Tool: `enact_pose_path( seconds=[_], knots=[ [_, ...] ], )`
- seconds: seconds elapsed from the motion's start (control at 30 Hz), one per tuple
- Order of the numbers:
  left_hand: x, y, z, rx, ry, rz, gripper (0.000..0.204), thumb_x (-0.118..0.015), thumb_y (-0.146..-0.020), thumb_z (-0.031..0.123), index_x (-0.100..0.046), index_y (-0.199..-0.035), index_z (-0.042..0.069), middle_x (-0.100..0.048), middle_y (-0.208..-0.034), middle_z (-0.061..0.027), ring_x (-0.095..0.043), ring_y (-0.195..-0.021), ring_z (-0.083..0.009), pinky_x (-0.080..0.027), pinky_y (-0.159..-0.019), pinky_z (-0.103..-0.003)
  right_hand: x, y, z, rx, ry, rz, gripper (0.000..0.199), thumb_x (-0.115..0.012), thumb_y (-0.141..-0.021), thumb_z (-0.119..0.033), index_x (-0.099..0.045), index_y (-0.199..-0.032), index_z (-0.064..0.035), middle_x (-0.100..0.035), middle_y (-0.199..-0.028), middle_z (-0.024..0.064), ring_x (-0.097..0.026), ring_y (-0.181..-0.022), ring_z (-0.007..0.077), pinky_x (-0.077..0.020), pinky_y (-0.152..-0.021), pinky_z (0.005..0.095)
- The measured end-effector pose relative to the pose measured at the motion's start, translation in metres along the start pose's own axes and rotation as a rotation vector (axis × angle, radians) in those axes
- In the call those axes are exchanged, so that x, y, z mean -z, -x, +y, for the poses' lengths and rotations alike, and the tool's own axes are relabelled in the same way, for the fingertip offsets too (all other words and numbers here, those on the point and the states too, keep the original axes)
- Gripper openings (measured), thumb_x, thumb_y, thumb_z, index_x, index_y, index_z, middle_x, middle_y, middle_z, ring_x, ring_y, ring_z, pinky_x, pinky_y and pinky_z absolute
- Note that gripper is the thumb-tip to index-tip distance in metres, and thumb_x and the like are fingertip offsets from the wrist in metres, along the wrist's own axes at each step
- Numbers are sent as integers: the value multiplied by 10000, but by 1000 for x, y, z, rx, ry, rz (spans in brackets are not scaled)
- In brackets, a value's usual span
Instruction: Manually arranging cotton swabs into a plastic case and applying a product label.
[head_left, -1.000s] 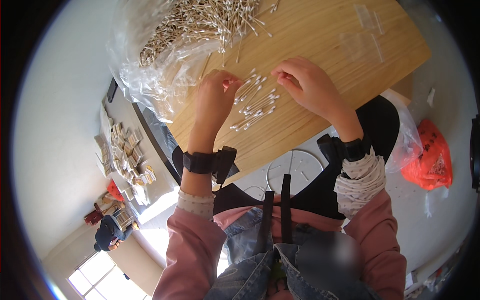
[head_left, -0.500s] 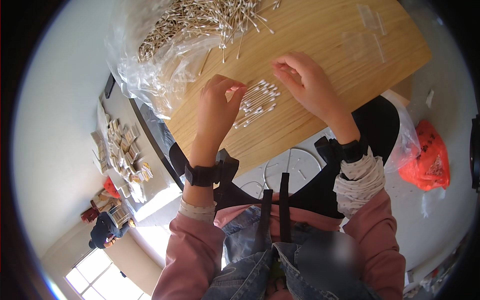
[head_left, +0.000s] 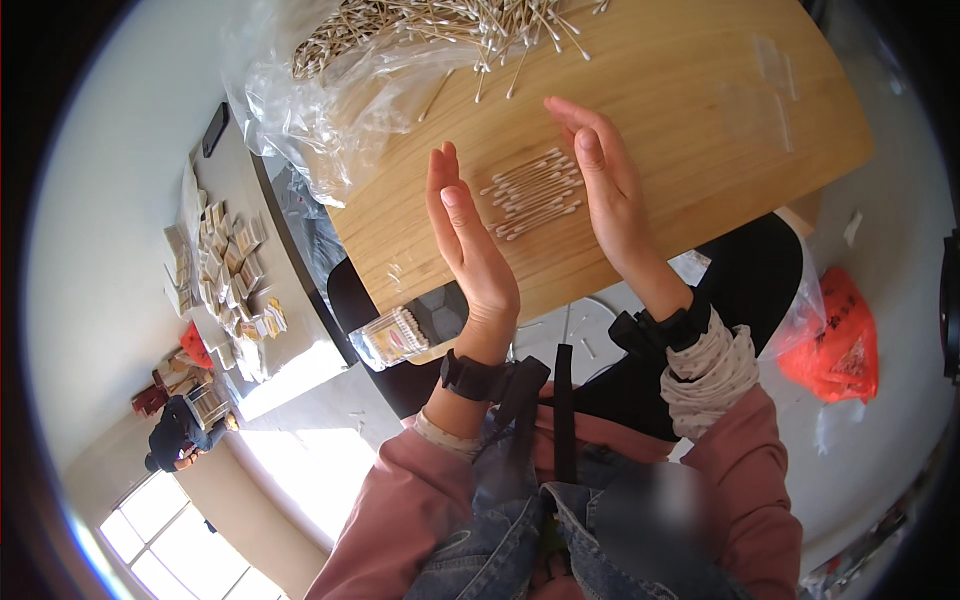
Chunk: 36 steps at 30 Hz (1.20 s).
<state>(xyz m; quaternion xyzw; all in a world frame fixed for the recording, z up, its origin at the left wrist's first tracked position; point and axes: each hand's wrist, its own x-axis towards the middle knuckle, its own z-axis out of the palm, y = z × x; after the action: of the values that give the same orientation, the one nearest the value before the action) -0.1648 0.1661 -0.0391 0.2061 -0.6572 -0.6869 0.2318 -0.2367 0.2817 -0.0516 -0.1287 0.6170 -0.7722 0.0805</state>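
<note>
A small batch of cotton swabs [head_left: 535,195] lies side by side on the wooden table [head_left: 640,110], between my two hands. My left hand [head_left: 470,240] stands on edge just left of the swabs, fingers stretched and palm toward them, holding nothing. On the other side my right hand [head_left: 612,190] is also open, its palm turned inward beside the swab ends. Past the hands, a large heap of cotton swabs [head_left: 400,35] spills from a clear plastic bag [head_left: 315,125]. A clear pack of cotton swabs [head_left: 393,337] lies at the table's near left edge, beside my left wrist.
Flat clear plastic sleeves [head_left: 775,95] lie at the table's far right. Many small packs [head_left: 232,265] and a black phone [head_left: 215,130] rest on a surface to the left. A red bag [head_left: 838,340] sits on the floor at right. Another person [head_left: 180,437] is in the left background.
Both hands have gone from curled fingers to stretched ones, on either side of the swabs. The left hand moved right and nearer me, uncovering the pack. The swabs now lie more evenly.
</note>
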Motion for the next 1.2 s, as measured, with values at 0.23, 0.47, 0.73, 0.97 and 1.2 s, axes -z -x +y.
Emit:
enact_pose_path(
  seconds=[0.23, 0.47, 0.73, 0.97, 1.2],
  knots=[
    [-10, 9, -3, 26, 97, 1, 637, -297, -1118, 435, -250, -1585, 3, -306, -1637, -180, -248, -1539, -265, -156, -1267, -402, -9, 6, -2, 7, -9, -20, 538, -415, -1105, -436, -519, -1406, -2, -585, -1248, 67, -517, -1061, 119, -415, -984, 276],
    [4, 2, 7, -86, -131, -38, 471, -413, -1111, 282, -399, -1479, -11, -474, -1525, -158, -414, -1434, -251, -254, -1217, -365, 2, -2, 4, 30, -78, 56, 525, -406, -1108, -421, -552, -1363, 13, -596, -1356, 131, -532, -1269, 195, -391, -1094, 316],
    [20, -8, 10, -386, -885, -367, 132, -802, -802, 128, -715, -892, 87, -566, -1020, -94, -526, -998, -297, -414, -903, -417, 17, -11, -5, 92, -85, 153, 517, -430, -1104, -405, -561, -1344, 34, -608, -1357, 180, -545, -1293, 228, -382, -1123, 336],
    [21, -16, 9, -466, -942, -420, 118, -784, -811, 107, -698, -886, 75, -560, -988, -92, -521, -960, -301, -411, -863, -419, 17, -11, -5, 77, 19, 112, 520, -348, -1124, -383, -527, -1379, 32, -595, -1388, 192, -542, -1335, 253, -415, -1122, 374],
    [28, 6, 24, -488, -988, -477, 143, -793, -787, 93, -683, -877, 75, -563, -966, -87, -531, -932, -290, -413, -841, -402, 19, -12, -8, 80, -8, 121, 517, -350, -1123, -387, -537, -1363, 31, -606, -1376, 187, -559, -1314, 245, -431, -1097, 362]
  ],
)
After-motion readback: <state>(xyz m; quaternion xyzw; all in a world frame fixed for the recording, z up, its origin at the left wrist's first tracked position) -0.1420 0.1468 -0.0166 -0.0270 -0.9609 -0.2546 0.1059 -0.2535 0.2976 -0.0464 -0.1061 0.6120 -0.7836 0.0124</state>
